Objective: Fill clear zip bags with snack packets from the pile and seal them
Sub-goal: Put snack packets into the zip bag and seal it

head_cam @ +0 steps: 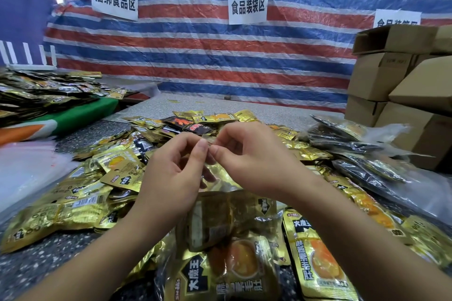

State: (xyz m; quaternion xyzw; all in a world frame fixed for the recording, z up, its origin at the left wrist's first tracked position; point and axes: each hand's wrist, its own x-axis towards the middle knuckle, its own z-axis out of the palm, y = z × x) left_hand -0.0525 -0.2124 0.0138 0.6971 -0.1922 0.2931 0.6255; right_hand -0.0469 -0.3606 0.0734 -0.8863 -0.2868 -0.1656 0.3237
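I see both hands meeting over the middle of the pile of snack packets [117, 173]. My left hand [171, 173] and right hand [247, 156] each pinch the top edge of a clear zip bag [227, 222], thumb and forefinger pressed together on the strip, the two pinches almost touching. The bag hangs down towards me from that edge and holds gold packets, resting on more gold packets on the speckled table [41, 264]. A few black packets [188, 124] lie at the far side of the pile. Filled bags [354, 137] are stacked on the right, near the cardboard boxes [396, 80]. On the left lies a stack of empty clear bags [27, 168]. A striped tarp [220, 56] with paper signs hangs behind.
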